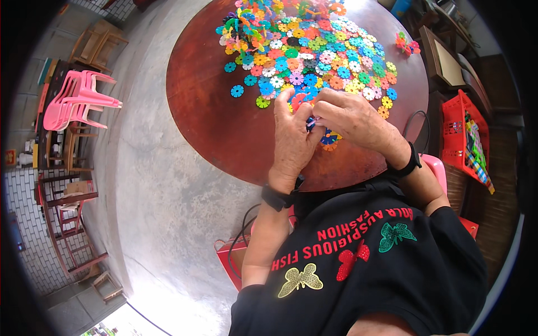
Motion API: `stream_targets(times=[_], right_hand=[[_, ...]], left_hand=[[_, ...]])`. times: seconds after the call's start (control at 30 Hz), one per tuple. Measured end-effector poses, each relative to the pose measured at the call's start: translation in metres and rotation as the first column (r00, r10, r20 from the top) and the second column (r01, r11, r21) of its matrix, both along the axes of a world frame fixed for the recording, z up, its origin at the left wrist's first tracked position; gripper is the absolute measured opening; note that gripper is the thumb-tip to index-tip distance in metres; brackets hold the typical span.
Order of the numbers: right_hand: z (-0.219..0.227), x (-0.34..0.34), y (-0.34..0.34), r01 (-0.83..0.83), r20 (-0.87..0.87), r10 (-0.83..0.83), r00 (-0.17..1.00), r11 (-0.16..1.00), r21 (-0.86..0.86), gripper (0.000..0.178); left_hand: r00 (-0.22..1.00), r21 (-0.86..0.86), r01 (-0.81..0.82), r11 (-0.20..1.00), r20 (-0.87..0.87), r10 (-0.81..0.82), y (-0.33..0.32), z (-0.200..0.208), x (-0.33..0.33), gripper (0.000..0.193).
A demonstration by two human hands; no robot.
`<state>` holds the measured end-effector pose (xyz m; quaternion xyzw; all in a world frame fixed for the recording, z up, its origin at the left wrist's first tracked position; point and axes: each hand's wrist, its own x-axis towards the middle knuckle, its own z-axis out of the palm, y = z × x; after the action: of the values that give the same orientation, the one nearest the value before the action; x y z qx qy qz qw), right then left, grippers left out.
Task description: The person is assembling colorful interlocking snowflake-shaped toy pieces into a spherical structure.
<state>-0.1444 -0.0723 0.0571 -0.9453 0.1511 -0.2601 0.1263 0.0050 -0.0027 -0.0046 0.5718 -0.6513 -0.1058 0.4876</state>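
A: Hands first. Holding what?

B: Logging right hand (356, 115) as pinching a small blue-and-purple notched disc (311, 124) between thumb and bent fingers. Marking left hand (295, 131) close against the same disc, index finger raised, thumb turned in. Can't tell if gripping too; partly covered by fingers.

A: Disc where, exactly?

B: Between both hands, over the near part of the round reddish-brown table (216, 115), just short of the loose multicoloured notched discs (343, 72).

A: Edges?

B: Noting both forearms crossing the near rim, close to the black shirt (358, 235). On the left, wide stretch of exposed tabletop from discs out to curved rim, then concrete floor (151, 151) beyond. Plenty of room that way. Tighter straight ahead: blocked by the disc spread and, at far left of it, by an upright joined cluster (252, 35).

A: And right?

B: Narrower strip there. Seeing a small red-and-pink joined piece (406, 46) near that rim, plus a red plastic basket (453, 129) past it, off the table.
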Motion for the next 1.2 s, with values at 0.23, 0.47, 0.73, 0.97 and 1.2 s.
stream_targets(times=[0.23, 0.47, 0.73, 0.97, 1.2], right_hand=[[0.002, 0.007, -0.014, -0.153, -0.144, 0.151, 0.978, 0.988, -0.007, 0.018], [0.019, -0.011, -0.031, -0.293, 0.631, -0.334, 0.701, 0.671, 0.681, 0.013], [-0.036, -0.019, -0.05, 0.262, -0.02, -0.275, 0.961, 0.886, 0.384, 0.018], [-0.01, -0.001, -0.03, 0.291, 0.045, -0.35, 0.936, 0.838, 0.462, 0.035], [-0.015, 0.0, -0.018, 0.134, 0.068, -0.23, 0.971, 0.756, 0.641, 0.03]], left_hand=[[0.998, 0.051, 0.049, 0.997, -0.045, -0.047, 0.002, 0.004, 0.003, 0.027], [0.982, -0.001, 0.068, 0.998, -0.177, -0.067, 0.0, 0.007, 0.006, 0.011], [0.994, -0.055, 0.007, 0.998, -0.106, -0.012, -0.003, 0.005, 0.007, 0.02], [0.957, -0.08, 0.009, 0.997, -0.288, -0.032, -0.002, 0.0, 0.0, 0.055], [0.993, -0.031, 0.045, 0.999, -0.105, -0.048, 0.0, 0.013, 0.003, 0.052]])
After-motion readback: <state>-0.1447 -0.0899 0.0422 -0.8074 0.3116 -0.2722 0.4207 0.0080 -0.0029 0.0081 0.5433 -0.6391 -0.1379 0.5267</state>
